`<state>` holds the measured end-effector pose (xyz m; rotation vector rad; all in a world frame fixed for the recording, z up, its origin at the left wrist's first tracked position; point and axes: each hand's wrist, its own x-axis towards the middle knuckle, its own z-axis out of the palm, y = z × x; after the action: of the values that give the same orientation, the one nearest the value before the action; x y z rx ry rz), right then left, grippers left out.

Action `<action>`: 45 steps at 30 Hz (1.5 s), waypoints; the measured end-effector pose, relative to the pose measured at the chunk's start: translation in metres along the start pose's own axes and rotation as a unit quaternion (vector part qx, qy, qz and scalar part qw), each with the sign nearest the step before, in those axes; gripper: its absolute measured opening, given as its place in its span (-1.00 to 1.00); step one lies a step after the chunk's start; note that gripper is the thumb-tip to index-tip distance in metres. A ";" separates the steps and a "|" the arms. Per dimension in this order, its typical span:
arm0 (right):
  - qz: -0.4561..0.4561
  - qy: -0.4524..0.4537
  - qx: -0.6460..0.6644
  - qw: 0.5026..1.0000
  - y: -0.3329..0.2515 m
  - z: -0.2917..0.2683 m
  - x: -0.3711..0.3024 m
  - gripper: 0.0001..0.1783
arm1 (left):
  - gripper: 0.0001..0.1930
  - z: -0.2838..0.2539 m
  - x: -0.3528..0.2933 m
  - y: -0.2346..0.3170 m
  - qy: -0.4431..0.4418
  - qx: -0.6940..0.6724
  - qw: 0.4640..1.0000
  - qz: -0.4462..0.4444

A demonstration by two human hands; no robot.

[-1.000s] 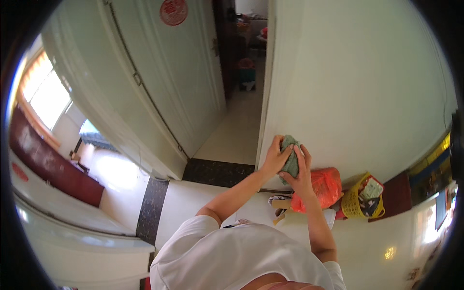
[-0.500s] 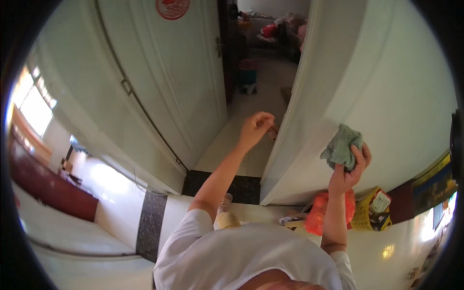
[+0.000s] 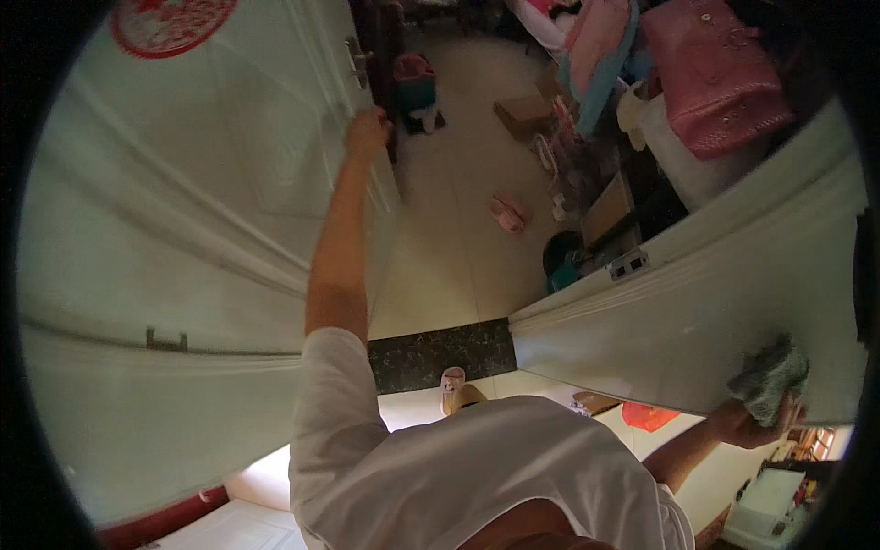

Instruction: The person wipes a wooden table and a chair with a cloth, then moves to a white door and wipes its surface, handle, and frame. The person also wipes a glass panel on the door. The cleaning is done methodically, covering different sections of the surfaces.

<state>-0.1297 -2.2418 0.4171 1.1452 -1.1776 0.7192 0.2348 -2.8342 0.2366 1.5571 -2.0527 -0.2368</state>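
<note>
My left hand point(image 3: 367, 133) is stretched far forward and curled on the free edge of a white door point(image 3: 229, 211), just below its metal handle point(image 3: 359, 57). My right hand point(image 3: 753, 422) is out at the lower right and grips a crumpled green cloth point(image 3: 770, 374). The cloth is pressed against the pale wall point(image 3: 697, 321) beside the doorway. My white shirt fills the lower middle of the view.
A dark stone threshold point(image 3: 440, 353) crosses the doorway. Beyond it lie a pink slipper point(image 3: 507, 213), a cardboard box point(image 3: 522, 115) and cluttered bags, one a pink bag point(image 3: 715, 73). An orange bag point(image 3: 646, 414) sits on the floor near my right arm. A red round sticker point(image 3: 170, 18) marks the door.
My left hand let go of the cloth and reached forward to the door's edge. My right hand carried the cloth off to the right along the wall. The view swung toward the doorway.
</note>
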 end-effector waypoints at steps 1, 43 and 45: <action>-0.022 -0.016 -0.037 0.999 0.004 -0.001 0.004 -0.45 | -0.58 0.014 0.033 -0.045 0.054 -0.038 0.998 -0.018; -0.053 -0.201 0.013 0.978 -0.002 -0.008 0.019 -0.49 | -0.70 0.111 -0.072 0.188 -0.022 0.108 0.990 0.088; -0.036 -0.134 0.080 0.987 -0.012 -0.013 0.016 -0.57 | -0.71 0.092 -0.133 0.223 -0.056 0.047 0.992 0.105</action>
<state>-0.1101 -2.2354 0.4286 1.4460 -1.3127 0.6252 0.0242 -2.6571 0.2186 1.3953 -2.3260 -0.1543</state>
